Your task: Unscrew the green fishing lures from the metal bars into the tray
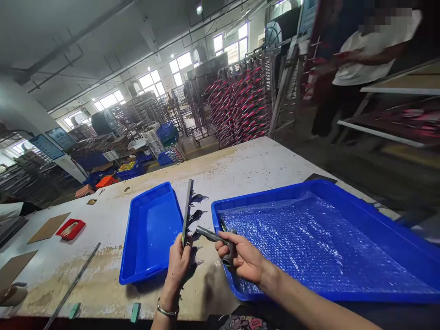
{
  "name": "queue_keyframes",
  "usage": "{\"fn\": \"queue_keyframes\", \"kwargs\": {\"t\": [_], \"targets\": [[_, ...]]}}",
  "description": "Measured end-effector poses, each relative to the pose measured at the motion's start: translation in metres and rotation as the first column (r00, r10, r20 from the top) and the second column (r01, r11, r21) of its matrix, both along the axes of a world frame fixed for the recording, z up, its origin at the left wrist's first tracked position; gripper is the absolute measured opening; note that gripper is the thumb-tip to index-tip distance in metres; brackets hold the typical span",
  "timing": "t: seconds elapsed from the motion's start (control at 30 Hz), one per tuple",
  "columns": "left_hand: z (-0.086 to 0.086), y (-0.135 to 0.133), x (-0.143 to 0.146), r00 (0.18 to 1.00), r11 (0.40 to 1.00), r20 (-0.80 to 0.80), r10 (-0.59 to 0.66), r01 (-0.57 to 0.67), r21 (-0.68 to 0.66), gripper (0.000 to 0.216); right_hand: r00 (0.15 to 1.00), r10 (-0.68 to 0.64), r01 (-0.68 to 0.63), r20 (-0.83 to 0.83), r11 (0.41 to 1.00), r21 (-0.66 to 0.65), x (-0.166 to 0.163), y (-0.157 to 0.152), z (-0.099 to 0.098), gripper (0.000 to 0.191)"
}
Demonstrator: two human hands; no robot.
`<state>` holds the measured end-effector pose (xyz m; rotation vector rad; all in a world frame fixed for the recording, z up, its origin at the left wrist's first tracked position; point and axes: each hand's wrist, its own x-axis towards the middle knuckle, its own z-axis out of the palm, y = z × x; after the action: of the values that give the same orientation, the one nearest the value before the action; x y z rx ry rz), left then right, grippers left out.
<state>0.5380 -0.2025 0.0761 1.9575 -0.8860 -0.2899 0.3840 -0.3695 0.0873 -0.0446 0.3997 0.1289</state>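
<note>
My left hand is closed round the near end of a long dark metal bar that stands on edge and points away from me, with several small dark fish-shaped pieces hanging on its right side. My right hand grips a grey metal cylinder-shaped tool, its tip close to the bar's lower end. Both hands hover over the worn white table, between a small empty blue tray on the left and a large blue tray lined with bubble wrap on the right.
A small red tray, cardboard sheets and a thin metal rod lie on the table's left part. Racks with red-and-black pieces stand beyond the table. A person in a white shirt stands at the far right.
</note>
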Motion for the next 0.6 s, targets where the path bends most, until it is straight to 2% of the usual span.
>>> {"fn": "queue_keyframes", "kwargs": {"t": [0.13, 0.27, 0.43, 0.6], "targets": [[-0.001, -0.026, 0.004, 0.995, 0.993, 0.018, -0.096, 0.097, -0.066, 0.023, 0.995, 0.027, -0.055, 0.096, 0.953, 0.299, -0.006, -0.006, -0.004, 0.017], [-0.002, -0.052, 0.001, 0.982, 0.979, 0.055, -0.182, 0.187, -0.083, 0.024, 0.991, -0.06, -0.005, 0.122, 0.881, 0.472, -0.015, -0.007, -0.011, 0.025], [-0.002, -0.079, -0.012, 0.964, 0.961, 0.074, -0.255, 0.261, -0.089, 0.025, 0.985, -0.138, 0.067, 0.103, 0.859, 0.508, -0.038, -0.015, -0.011, 0.022], [-0.006, -0.103, -0.045, 0.974, 0.97, 0.124, -0.188, 0.204, -0.133, 0.02, 0.988, -0.089, 0.009, 0.128, 0.853, 0.522, -0.075, -0.041, -0.006, 0.022]]}}
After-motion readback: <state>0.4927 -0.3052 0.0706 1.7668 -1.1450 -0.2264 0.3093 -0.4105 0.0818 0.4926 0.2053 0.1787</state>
